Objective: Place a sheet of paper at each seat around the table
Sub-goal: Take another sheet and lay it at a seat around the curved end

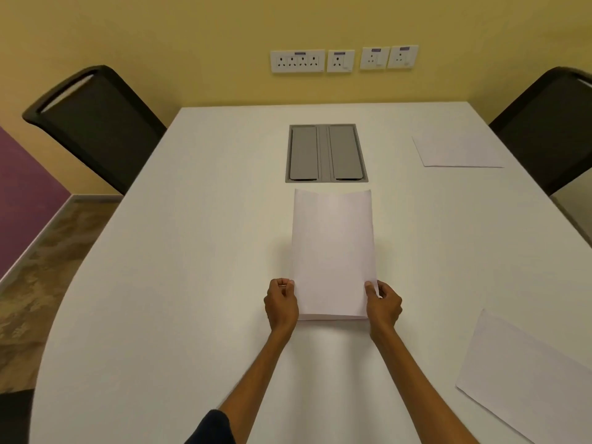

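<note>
— Where's your paper?
— You pinch the held sheet (333, 251) at its near corners, left hand (281, 302) and right hand (383, 304), mid-table (192, 251), sides curling up.
— Others?
— A far sheet (458, 152) and a near sheet (525, 373) lie flat along the right edge.

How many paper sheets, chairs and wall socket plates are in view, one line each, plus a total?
Paper sheets: 3, the held sheet, the far right sheet, the near right sheet.
Chairs: 2, the left chair, the right chair.
Wall socket plates: 4.
Total: 9.
The dark shape at bottom left is too unclear to count.
</note>
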